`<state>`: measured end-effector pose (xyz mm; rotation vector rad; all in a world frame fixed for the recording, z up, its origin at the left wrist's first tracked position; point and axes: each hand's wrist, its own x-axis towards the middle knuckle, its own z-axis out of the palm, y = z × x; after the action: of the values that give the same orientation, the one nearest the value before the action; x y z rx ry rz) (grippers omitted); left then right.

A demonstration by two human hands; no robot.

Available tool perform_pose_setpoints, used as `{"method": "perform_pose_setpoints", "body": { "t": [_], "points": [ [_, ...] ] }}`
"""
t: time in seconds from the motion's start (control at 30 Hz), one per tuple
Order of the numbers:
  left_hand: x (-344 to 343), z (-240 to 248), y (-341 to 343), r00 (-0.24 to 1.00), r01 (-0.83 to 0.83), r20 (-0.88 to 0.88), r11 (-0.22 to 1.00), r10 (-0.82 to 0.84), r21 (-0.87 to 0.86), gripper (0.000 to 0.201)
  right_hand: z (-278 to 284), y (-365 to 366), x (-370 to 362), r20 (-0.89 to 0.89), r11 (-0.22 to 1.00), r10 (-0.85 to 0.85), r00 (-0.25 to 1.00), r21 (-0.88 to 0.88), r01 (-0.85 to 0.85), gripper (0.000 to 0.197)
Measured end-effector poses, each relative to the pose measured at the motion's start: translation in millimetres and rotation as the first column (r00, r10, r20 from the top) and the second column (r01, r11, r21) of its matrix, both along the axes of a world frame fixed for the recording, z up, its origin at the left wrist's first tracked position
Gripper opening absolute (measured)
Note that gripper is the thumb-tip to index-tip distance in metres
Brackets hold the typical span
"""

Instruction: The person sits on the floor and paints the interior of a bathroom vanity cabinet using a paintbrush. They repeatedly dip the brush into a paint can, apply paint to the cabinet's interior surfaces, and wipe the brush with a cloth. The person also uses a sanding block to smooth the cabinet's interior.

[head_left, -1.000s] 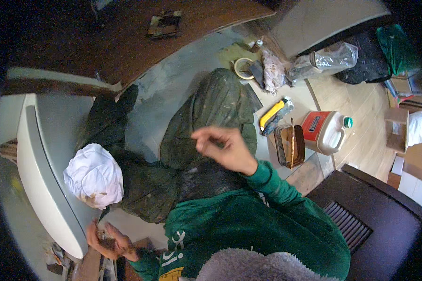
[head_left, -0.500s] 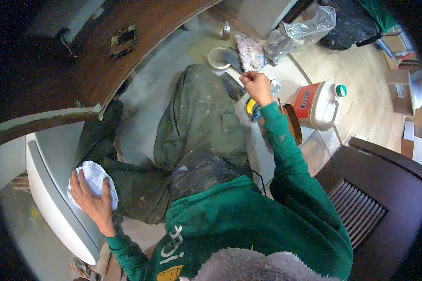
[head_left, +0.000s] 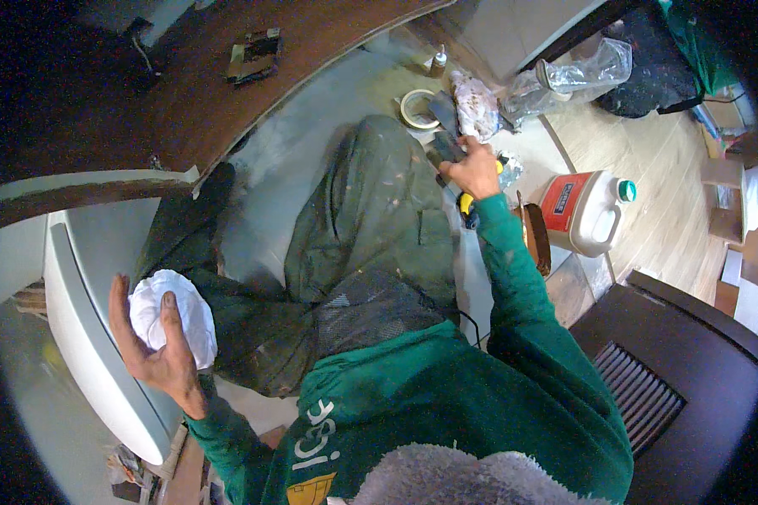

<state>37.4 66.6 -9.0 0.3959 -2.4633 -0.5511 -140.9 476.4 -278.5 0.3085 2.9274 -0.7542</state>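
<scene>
The left hand [head_left: 164, 368] is standing wide open, with its thumb and fingers in front of a bunched white cloth [head_left: 195, 318]; I cannot tell if they are touching it. The cloth is resting by the bent left leg, beside a curved white panel [head_left: 80, 337].

Farther out, the right hand [head_left: 477, 174] is bending its fingers partly closed at a flat dark grey piece [head_left: 447, 148]; I cannot tell if they are gripping it. A yellow and dark tool [head_left: 467, 204] is lying partly under this hand. A jug with a green cap [head_left: 594, 225] is standing to the right. Past the hand, a tape roll [head_left: 405, 111] and a stained rag [head_left: 476, 103] are lying on the floor.
</scene>
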Motion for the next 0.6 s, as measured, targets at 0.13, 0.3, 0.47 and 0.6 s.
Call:
{"method": "perform_pose_setpoints", "body": {
  "t": [0.13,0.3,0.47,0.6],
  "points": [
    [-27.3,-10.3,42.9,0.995,0.099,-0.051,0.914,-0.086,0.394,0.044,65.6,14.8,8.7,0.171,0.579,-0.165,0.971,-0.780,0.236,0.046],
    [-73.0,-43.9,114.0,0.886,0.364,-0.080,0.580,-0.456,0.729,0.034,140.2,-25.6,33.7,0.211,-0.274,0.299,0.931,-0.915,0.296,0.056],
    [-108.6,-61.9,129.9,0.883,0.229,-0.050,0.337,-0.466,0.913,0.021,175.9,-78.8,39.2,0.125,-0.277,0.482,0.867,-0.917,0.287,0.058],
    [-99.2,-45.4,91.4,0.930,0.221,-0.020,0.511,-0.368,0.831,0.022,188.7,-118.0,39.4,0.017,-0.065,0.461,0.887,-0.996,0.053,0.039]
  ]
}}
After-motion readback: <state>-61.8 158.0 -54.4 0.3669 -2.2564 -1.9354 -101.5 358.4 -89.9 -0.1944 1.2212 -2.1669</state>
